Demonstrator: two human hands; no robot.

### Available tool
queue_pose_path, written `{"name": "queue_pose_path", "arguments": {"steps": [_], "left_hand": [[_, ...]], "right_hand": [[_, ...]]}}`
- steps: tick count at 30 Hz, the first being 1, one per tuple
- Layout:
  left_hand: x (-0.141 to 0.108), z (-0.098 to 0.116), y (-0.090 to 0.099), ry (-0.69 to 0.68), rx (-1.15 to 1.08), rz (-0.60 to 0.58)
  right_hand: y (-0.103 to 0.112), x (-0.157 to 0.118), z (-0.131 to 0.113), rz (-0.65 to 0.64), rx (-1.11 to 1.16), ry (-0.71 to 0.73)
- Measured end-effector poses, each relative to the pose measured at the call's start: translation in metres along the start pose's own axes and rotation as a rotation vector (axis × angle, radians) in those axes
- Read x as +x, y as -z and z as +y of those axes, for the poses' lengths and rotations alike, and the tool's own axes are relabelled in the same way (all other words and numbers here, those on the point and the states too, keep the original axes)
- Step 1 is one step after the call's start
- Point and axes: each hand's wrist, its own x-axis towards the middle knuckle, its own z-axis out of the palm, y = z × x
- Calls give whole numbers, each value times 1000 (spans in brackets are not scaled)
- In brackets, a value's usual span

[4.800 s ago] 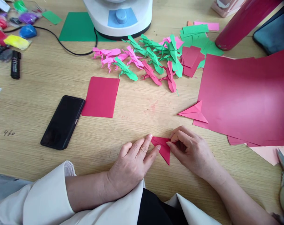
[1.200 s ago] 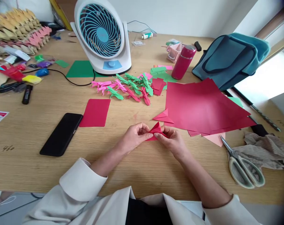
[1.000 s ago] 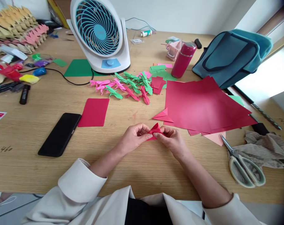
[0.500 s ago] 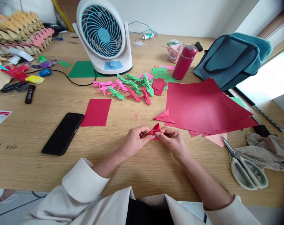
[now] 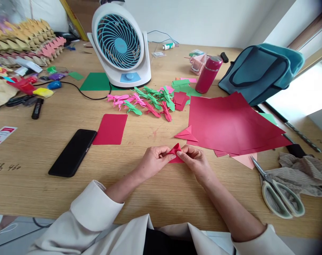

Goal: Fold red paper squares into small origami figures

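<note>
Between both hands, a small folded red paper piece (image 5: 176, 150) is pinched just above the wooden table (image 5: 150, 187). My left hand (image 5: 156, 161) grips its left side, thumb in front and fingers curled behind. On its right side my right hand (image 5: 195, 161) pinches it in the same way. Right behind the hands lies a folded red paper triangle (image 5: 187, 134), touching the stack of large red sheets (image 5: 227, 124). Farther back, several folded figures in pink, green and red (image 5: 150, 101) lie in a cluster.
A black phone (image 5: 72, 153) and a red rectangular sheet (image 5: 111, 129) lie to the left. Scissors (image 5: 278, 191) rest at the right beside a crumpled cloth (image 5: 307, 173). Behind stand a fan (image 5: 121, 46), a red bottle (image 5: 209, 74) and a blue bag (image 5: 262, 74).
The camera view has shifted slightly, so the background sits a little lower. More of the red piece's flat lower part shows below the thumbs. Both hands keep their pinch.
</note>
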Motion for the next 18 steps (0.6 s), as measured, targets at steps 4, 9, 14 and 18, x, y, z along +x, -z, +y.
{"name": "queue_pose_path", "arguments": {"steps": [4, 9, 14, 18], "left_hand": [[-1, 1, 0, -6, 9, -23], [-2, 3, -1, -14, 33, -37], [-2, 2, 0, -27, 36, -45], [-1, -2, 1, -45, 44, -50]], "right_hand": [[-3, 1, -1, -11, 82, -43], [-2, 1, 0, -8, 85, -54], [1, -1, 4, 13, 44, -7], [2, -2, 3, 20, 31, 10]]}}
